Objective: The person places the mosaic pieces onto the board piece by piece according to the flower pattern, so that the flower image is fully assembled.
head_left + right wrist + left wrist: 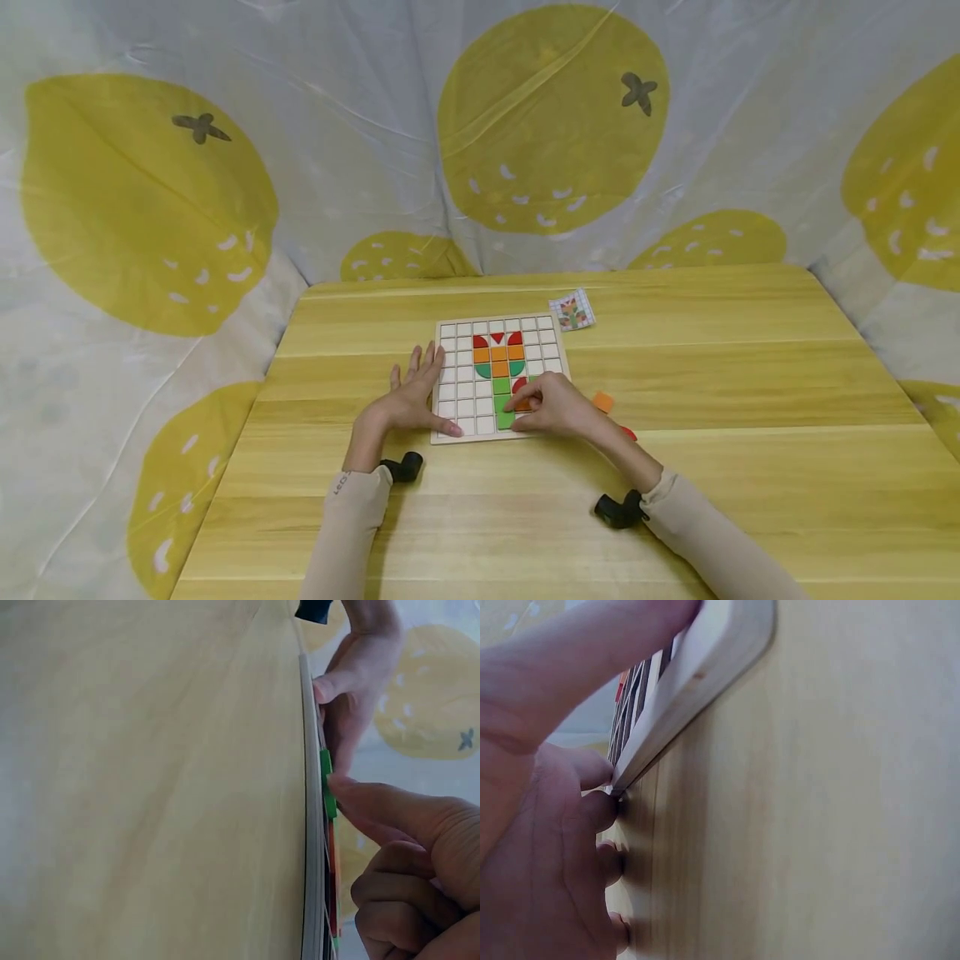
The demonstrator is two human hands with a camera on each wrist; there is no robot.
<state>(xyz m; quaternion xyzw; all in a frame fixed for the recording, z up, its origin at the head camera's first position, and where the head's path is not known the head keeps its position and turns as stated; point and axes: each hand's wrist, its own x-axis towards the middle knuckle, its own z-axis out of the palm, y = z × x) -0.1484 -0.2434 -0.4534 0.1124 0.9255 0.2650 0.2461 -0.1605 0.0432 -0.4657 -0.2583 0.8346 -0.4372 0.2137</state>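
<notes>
A square wooden grid board (455, 407) lies on the table, with red, orange and green tiles forming a flower pattern. My right hand (553, 406) is over its lower middle, thumb and index finger pinching a green square tile (328, 780) at the bottom of the green column. The other right fingers are curled in. My left hand (405, 401) steadies the board's left side, fingers spread; its thumb (607, 652) rests on the frame's near corner and the fingertips touch the left edge. Part of the pattern is hidden behind my right hand.
A small pattern card (572, 310) showing a flower lies at the board's far right corner. An orange square tile (603, 402) and a red piece (628, 433), partly covered by my right forearm, lie to the right. A lemon-print cloth (360, 150) hangs behind the wooden table (750, 400).
</notes>
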